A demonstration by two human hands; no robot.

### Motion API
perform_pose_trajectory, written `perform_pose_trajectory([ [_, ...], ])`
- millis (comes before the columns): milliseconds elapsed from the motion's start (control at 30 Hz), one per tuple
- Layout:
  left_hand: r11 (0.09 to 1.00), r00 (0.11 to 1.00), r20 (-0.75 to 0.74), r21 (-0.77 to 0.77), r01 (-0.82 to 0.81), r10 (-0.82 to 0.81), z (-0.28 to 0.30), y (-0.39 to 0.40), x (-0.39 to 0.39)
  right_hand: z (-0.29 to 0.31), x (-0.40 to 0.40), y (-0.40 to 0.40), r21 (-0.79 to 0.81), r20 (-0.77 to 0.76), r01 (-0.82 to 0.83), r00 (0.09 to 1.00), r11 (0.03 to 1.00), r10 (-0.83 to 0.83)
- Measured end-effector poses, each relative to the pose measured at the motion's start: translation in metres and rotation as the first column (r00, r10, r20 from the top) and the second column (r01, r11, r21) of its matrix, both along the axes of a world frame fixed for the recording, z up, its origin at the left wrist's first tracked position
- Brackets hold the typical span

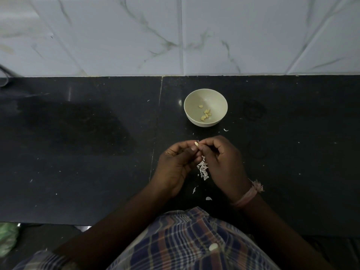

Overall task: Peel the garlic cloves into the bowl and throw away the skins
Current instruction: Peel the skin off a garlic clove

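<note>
A small pale garlic clove (196, 143) is pinched between the fingertips of my left hand (176, 164) and my right hand (222, 162), just above the black counter. Both hands press together around it. A pile of white garlic skins (203, 169) lies on the counter between my palms, partly hidden by them. Further back stands a cream bowl (194, 98) holding several peeled yellowish cloves (205, 114).
The black stone counter (87, 152) runs left to right with a seam (155, 145) beside my left hand. Loose skin flakes (208, 198) lie near the front edge and beside the bowl. A marble-tiled wall (175, 36) rises behind. A green bag (7, 238) sits low at left.
</note>
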State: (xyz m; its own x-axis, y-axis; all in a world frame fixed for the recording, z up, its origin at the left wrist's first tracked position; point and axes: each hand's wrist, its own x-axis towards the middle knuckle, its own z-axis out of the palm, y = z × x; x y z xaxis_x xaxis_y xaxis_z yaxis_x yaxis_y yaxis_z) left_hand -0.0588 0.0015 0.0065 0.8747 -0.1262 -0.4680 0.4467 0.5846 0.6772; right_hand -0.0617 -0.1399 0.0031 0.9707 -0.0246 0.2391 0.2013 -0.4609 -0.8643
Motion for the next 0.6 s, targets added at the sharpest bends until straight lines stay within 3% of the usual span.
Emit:
perform_pose_trajectory([
  [333,0.999,0.999,0.036,-0.031,0.009,-0.008,0.000,0.003,-0.001,0.008,-0.002,0.001,0.030,-0.004,-0.001,1.000,1.000,0.001],
  [600,0.999,0.996,0.093,0.052,-0.017,0.012,0.002,0.000,-0.001,0.012,0.000,0.004,0.028,-0.055,0.064,0.997,0.998,-0.063],
])
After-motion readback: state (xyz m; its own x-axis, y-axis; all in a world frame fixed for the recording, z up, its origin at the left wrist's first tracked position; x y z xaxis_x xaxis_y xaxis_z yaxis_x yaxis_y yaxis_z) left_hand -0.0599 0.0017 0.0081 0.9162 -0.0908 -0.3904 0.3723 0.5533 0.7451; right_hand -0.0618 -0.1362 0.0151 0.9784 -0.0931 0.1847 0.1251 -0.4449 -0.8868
